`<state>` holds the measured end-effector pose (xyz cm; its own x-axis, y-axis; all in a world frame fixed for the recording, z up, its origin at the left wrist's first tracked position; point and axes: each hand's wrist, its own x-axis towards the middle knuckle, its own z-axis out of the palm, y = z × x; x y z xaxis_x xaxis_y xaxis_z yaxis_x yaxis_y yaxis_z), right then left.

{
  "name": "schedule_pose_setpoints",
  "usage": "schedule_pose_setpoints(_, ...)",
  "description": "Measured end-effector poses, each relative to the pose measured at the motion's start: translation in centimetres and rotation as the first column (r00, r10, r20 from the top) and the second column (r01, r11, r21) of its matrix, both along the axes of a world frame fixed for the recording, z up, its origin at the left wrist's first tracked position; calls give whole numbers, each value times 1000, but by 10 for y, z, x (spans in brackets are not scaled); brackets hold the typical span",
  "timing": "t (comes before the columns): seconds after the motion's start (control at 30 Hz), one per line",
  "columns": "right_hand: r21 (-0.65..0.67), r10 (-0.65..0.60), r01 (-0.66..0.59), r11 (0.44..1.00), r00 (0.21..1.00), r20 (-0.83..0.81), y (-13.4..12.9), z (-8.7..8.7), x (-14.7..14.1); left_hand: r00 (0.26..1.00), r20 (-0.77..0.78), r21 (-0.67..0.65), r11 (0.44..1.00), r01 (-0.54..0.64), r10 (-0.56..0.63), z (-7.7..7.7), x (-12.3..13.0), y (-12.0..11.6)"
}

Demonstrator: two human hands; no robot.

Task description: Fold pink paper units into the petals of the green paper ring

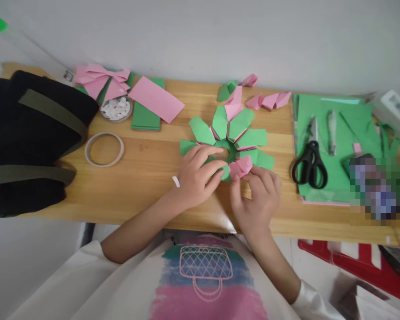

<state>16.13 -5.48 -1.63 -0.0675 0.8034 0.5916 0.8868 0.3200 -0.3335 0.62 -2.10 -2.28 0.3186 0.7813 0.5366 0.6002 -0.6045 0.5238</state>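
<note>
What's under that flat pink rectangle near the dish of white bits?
Green paper sticks out from under the pink rectangle; whatever lies beneath its covered part can't be seen.

Single view, worn on head. We look forward and steeply down over chest: printed shirt [206, 275] fills bottom of frame, wall [200, 35] fills top. Bench [150, 178] runs crosswise through middle, front edge toward us. Range close: left fingers [216, 167] and right fingers [264, 177] sit near centre, seen from above, forearms [140, 226] pointing away from us. Framing wide: tape roll [122, 149] left, scissors [310, 151] right, both well inside frame.
</note>
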Motion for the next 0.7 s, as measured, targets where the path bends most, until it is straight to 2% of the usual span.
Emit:
schedule_pose_setpoints(0.2, -20, -25, 25, 999, 1000, 7, 4, 2, -1, 999, -27, -26, 1000, -18, 17, -2, 1, 0)
schedule_pose_setpoints(0.4, -61, 15, -5, 998, 987, 163, 14, 6, 6, 999, -50, -3, 1000, -13, 13, -3, 0, 0)
schedule_pose_setpoints(0.6, -214, 90, -11, 977, 928, 363, 26, 12, 12, 999, -38, 21, 1000, -9, 10, -7, 0, 1)
schedule_pose_setpoints(0.7, -338, 202, -55, 940, 886, 417, 33, 20, 12, 999, -44, 34, 999, -19, 20, -9, 0, 2)
